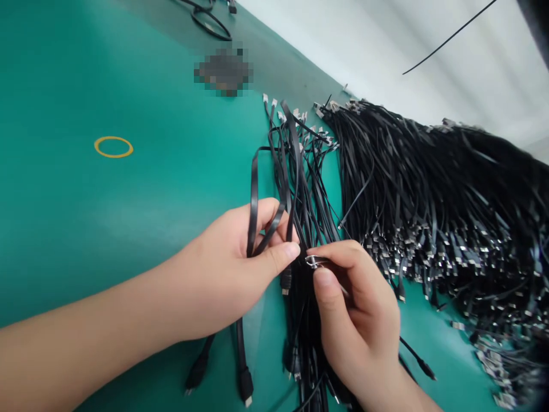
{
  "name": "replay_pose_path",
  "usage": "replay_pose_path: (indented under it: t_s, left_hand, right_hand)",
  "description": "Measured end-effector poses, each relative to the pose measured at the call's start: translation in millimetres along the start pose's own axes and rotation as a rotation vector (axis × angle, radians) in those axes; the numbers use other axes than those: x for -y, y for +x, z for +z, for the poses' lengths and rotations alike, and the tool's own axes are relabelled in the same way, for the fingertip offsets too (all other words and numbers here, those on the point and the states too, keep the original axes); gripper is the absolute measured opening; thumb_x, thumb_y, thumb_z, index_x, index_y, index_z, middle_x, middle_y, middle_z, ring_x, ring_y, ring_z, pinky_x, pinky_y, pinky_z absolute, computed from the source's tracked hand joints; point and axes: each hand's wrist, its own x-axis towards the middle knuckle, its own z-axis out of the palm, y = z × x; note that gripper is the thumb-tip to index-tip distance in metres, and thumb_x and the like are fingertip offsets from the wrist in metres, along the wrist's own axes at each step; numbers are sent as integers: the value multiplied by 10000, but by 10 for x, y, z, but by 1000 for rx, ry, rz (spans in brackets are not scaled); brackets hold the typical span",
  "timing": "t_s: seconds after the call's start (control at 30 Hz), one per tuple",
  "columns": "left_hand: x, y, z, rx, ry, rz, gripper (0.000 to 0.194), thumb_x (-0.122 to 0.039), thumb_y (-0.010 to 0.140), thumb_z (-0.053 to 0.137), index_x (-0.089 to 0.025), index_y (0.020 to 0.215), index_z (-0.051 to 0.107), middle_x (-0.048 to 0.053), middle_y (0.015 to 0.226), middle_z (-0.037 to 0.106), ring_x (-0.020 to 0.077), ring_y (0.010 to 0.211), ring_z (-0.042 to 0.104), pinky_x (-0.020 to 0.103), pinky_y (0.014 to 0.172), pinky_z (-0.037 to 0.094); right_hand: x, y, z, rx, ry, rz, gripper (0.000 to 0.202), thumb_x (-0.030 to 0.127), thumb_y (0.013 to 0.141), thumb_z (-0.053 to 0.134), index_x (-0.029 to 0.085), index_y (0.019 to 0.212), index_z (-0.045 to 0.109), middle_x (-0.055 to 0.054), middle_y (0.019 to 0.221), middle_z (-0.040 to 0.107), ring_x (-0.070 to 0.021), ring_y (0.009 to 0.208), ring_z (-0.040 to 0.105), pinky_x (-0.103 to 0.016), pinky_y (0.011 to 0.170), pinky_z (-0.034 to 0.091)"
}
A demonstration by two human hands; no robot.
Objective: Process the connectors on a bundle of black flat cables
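My left hand (240, 263) is closed around several flat black cables (254, 194), thumb pressed against the fingers; the cables loop above it, and connector ends hang below, one (246, 386) beneath the wrist. Just to the right, my right hand (358, 309) pinches a small shiny metal tool (312, 261) between thumb and fingers, its tip close to the left thumb. Most of the tool is hidden in the palm. Under and behind both hands lies a loose bunch of black cables (306, 200) with light connectors at its far end.
A large pile of black cables (407, 171) fills the right side of the green table (64, 217). A yellow ring (114, 147) is at the left. A coiled cable (210, 23) and a pixelated dark patch (225, 71) are at the top. More connectors (497, 366) are at lower right.
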Motion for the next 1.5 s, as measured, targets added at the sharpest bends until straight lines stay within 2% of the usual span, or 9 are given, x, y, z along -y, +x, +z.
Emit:
replay_pose_path:
  t_s: [0.13,0.27,0.47,0.63,0.83,1.0,1.17,1.5]
  left_hand:
    - [8,6,2,0,-1,7,126,-262,847,621,-216,747,560,-46,611,474,115,542,431,202,466,378]
    - [-25,6,11,6,6,-25,120,-248,848,613,-219,752,549,-44,615,485,119,545,439,209,476,395]
    - [-94,7,31,-4,-2,-120,157,-237,853,609,-224,723,521,-61,580,440,104,517,412,191,452,355]
    - [-86,1,38,-20,-18,-127,201,-211,814,625,-219,662,494,-54,562,414,106,500,389,189,418,330]
    - [-50,3,54,-43,-32,-97,155,-214,808,611,-223,680,524,-50,572,410,110,507,371,184,414,335]
    - [-70,-5,44,-51,7,-103,176,-192,794,615,-225,656,511,-41,556,434,117,493,394,180,394,331]
    - [-82,21,38,-77,58,-86,212,-151,765,623,-216,618,483,-43,542,417,110,480,367,184,388,320]
    - [-67,-10,19,-71,166,-58,220,-198,815,598,-226,644,461,-50,546,431,109,478,383,193,395,321]
  right_hand:
    - [160,-111,16,-71,-46,35,110,203,944,574,246,1036,619,-2,841,639,-117,688,565,-236,566,430]
    - [235,-154,40,-31,-14,-6,114,186,917,577,239,1007,622,21,747,614,-95,591,535,-215,534,432]
    - [123,-37,25,-22,117,224,112,229,964,556,212,889,639,41,654,598,-73,528,483,-165,469,390]
    - [116,0,41,30,175,291,135,259,957,577,208,852,645,33,682,605,-75,556,471,-162,465,366]
    - [136,-10,43,74,154,289,158,277,963,570,219,828,628,33,613,552,-108,633,538,-167,457,343]
    - [138,-14,38,80,121,269,154,279,960,575,218,829,627,16,738,640,-94,614,531,-177,462,351]
    - [152,-8,35,79,98,270,137,282,959,575,221,857,642,22,724,630,-91,598,521,-179,464,356]
    - [152,-3,30,82,72,246,142,264,957,581,215,829,620,17,731,649,-95,588,531,-190,473,367]
